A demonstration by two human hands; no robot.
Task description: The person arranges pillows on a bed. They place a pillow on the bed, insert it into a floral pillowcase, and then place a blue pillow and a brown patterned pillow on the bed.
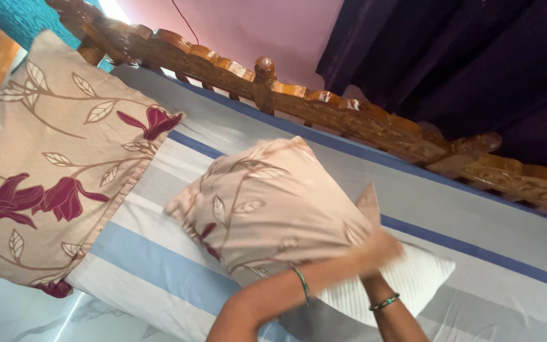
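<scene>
**A:** What is in the hands?

**B:** I see a pillow (267, 202) in a beige cover printed with leaves and dark red flowers. It is lifted above the bed (476, 221), near the middle of the view, tilted with one corner up. Its white inner cushion (406, 278) sticks out of the cover at the lower right.

**A:** How are the hands placed?

**B:** Both meet at the pillow's lower right edge, where the cover ends. The left hand (375, 250) is blurred; it seems closed on the cover's edge, but I cannot tell the fingers apart. The right hand (367, 273) is mostly hidden behind the left forearm, so I cannot tell its grip. Each wrist wears a thin green bangle (384, 303).

**A:** What surrounds it?

**B:** The bed carries a sheet striped in grey, white and blue. A second pillow (52, 164) with the same floral cover lies flat at the left, well apart from the first. A carved wooden headboard (324, 101) runs along the far side, with a pink wall (254, 25) and dark purple curtain (476, 57) behind.
</scene>
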